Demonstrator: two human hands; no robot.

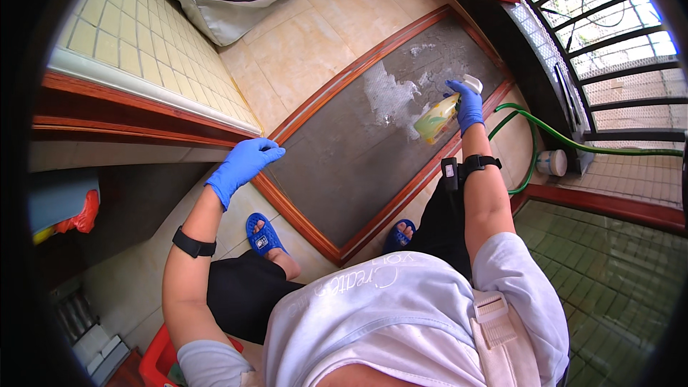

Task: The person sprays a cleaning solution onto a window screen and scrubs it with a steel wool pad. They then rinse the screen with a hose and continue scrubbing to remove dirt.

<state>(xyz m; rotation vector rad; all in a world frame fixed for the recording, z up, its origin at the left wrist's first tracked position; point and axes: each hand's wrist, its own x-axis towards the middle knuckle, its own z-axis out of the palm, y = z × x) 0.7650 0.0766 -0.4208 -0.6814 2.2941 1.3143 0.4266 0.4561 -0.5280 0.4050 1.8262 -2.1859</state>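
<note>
From the head camera, the right hand (469, 106), in a blue glove, is closed around the neck of a yellow spray bottle (437, 119), just under its white trigger head, with the nozzle aimed down at a window screen (358, 150) lying flat on the tiled floor (301, 50). A patch of white foam (390, 94) sits on the mesh just beside the bottle. The left hand (244, 163), also gloved in blue, rests with its fingers half curled on the wooden frame of the screen at its near left corner; it holds nothing.

The bottle looks like light, stiff plastic, easy for one hand; wet with foam and held in a glove, it could slip, so the narrow neck below the trigger is the sound place to hold it. The screen is another matter: the mesh is thin and would sag or tear under pressure, while the wooden frame is rigid and is the part to take hold of. A green hose (530, 136) lies on the floor near the right hand.
</note>
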